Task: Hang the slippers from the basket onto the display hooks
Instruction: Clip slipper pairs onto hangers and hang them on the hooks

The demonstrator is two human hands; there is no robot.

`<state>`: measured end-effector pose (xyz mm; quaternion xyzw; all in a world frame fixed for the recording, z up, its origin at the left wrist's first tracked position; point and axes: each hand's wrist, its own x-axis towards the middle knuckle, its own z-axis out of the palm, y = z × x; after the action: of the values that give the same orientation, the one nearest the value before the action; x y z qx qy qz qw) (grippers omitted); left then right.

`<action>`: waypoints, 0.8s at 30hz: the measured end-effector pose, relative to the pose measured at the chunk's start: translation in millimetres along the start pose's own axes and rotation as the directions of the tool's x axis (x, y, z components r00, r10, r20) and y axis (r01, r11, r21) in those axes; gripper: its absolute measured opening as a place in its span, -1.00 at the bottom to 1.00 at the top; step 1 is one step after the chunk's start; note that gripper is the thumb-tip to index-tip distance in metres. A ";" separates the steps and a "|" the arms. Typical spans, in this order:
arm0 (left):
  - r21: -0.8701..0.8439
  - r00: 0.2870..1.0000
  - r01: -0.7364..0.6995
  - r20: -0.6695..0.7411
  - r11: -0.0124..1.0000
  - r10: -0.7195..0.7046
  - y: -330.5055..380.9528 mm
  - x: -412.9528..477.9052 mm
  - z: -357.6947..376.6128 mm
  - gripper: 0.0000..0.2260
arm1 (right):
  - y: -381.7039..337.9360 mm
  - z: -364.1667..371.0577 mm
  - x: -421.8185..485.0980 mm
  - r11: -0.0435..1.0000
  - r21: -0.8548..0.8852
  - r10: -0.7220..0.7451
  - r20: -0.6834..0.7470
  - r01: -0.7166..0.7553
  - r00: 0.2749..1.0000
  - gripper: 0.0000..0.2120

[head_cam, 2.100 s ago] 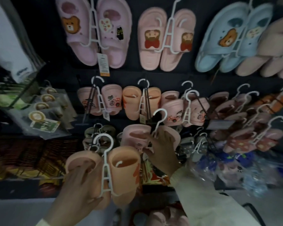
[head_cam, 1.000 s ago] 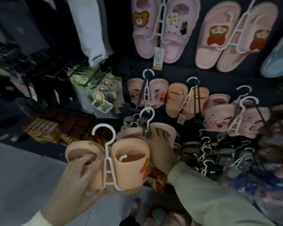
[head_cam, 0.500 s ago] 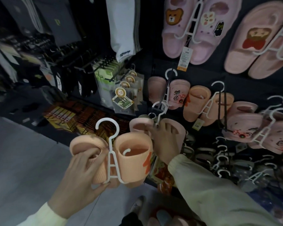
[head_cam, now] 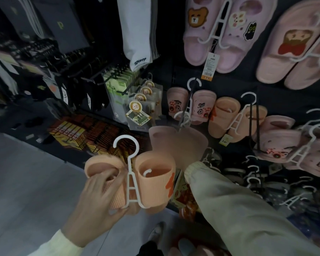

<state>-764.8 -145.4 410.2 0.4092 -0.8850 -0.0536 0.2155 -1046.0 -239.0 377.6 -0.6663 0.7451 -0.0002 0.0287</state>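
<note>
Left hand (head_cam: pixel 98 198) grips an orange pair (head_cam: pixel 155 182) by one slipper and its white hanger (head_cam: pixel 130 183), fingers curled round them. It holds the pair low and upright, well short of the wall. The right hand is hidden behind the pink pair (head_cam: pixel 177 145) it carries, so I can't tell its grip; only the sleeve (head_cam: pixel 229 209) shows. That arm is the nearer to the display. The pink pair's hook (head_cam: pixel 181 117) sits right at the black prong (head_cam: pixel 189 97), which slants out from the wall towards us, up and ahead of the hidden hand. Whether it has caught, I can't tell. I'd say the hook must slide on along the prong's length. Behind is a dark panel (head_cam: pixel 229 78) crowded with hung slippers, with grey floor (head_cam: pixel 26 182) to the left.
</note>
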 end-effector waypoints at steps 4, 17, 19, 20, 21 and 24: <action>-0.012 1.000 -0.006 0.005 1.000 0.006 1.5 6.2 2.1 -0.26 | 2.6 -3.3 2.1 0.999 0.034 -0.010 0.020 0.009 1.000 -0.48; 0.006 0.998 -0.037 0.041 0.999 0.037 2.8 24.5 6.6 -0.26 | 6.6 -15.8 -13.1 0.993 0.115 0.003 -0.016 -0.001 1.000 -0.20; 0.011 0.998 -0.043 0.042 0.999 0.042 3.0 26.8 6.1 -0.27 | 9.4 -9.9 -11.8 0.986 0.163 -0.007 -0.066 0.018 0.998 -0.45; 0.012 0.998 -0.045 0.041 0.999 0.044 3.0 28.0 5.9 -0.28 | 12.1 -10.0 -13.4 0.982 0.188 -0.009 -0.102 0.029 0.995 -0.51; 0.011 0.998 -0.048 0.040 0.999 0.048 3.3 29.3 6.2 -0.28 | 16.2 -10.9 -16.2 0.975 0.216 -0.021 -0.121 0.047 0.992 -0.51; -0.003 0.997 -0.069 0.043 0.998 0.069 4.9 33.4 11.0 -0.28 | 31.7 -16.8 -35.1 0.894 0.435 -0.058 -0.130 0.110 0.990 -0.52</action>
<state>-792.0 -168.0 412.9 0.3770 -0.9030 -0.0556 0.1985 -1074.4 -201.2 394.6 -0.6730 0.6965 -0.2081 0.1363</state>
